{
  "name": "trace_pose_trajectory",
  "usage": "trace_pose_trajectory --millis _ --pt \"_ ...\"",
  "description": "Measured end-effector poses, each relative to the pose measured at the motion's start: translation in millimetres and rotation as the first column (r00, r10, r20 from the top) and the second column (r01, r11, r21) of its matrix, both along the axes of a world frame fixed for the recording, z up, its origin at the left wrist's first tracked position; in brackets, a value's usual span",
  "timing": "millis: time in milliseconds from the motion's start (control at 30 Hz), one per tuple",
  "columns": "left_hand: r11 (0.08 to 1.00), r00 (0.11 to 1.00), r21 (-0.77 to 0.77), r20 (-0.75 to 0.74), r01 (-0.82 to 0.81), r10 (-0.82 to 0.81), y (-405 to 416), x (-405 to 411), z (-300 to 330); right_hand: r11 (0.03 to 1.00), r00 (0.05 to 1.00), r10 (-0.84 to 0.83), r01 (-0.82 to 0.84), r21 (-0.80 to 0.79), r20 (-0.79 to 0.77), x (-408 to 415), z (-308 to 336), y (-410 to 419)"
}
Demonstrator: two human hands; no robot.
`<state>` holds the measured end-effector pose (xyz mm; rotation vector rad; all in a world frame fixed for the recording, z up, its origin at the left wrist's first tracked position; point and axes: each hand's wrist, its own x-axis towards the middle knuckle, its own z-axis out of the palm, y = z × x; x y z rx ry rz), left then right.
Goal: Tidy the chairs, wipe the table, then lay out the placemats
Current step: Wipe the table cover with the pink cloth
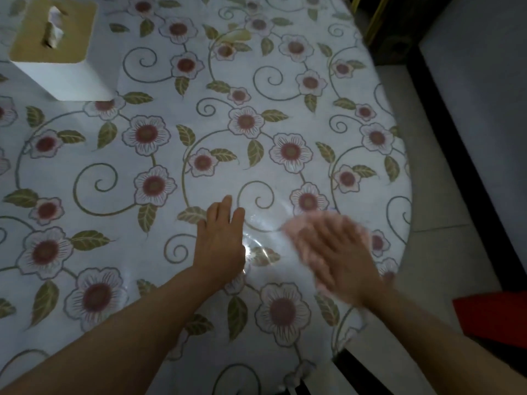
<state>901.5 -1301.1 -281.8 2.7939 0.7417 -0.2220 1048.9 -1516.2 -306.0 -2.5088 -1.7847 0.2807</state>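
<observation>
So the right hand [336,252] lies flat with fingers spread, pressing a pink cloth [302,240] onto the surface [256,155] near its right edge, blurry. The left hand [221,240] rests flat and open beside it. Unwiped area looks to lie ahead and leftward, toward the tissue box [57,47].
</observation>
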Motion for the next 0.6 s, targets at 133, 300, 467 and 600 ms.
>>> trace_pose_trajectory --millis 133,300,467,600 --pt "1.000 1.000 0.010 0.011 0.021 -0.021 0.0 -5.0 -4.4 0.889 0.891 -0.453 0.453 -0.070 0.022 12.3 1.5 1.4" --pt "1.000 1.000 -0.020 0.000 0.018 -0.018 -7.9 -16.4 -1.6 0.986 0.986 0.160 -0.162 -0.030 -0.055 -88.6 -3.8 2.2" --pt "0.995 0.997 -0.070 0.029 0.070 -0.068 0.9 -45.6 2.6 0.904 0.905 0.424 -0.421 -0.080 0.030 -94.7 -4.0 7.3" --pt "0.997 0.999 -0.072 -0.024 -0.025 0.023 24.8 -92.9 6.0 0.999 0.999 0.004 -0.006 -0.048 -0.036 -105.1 2.8 28.0"
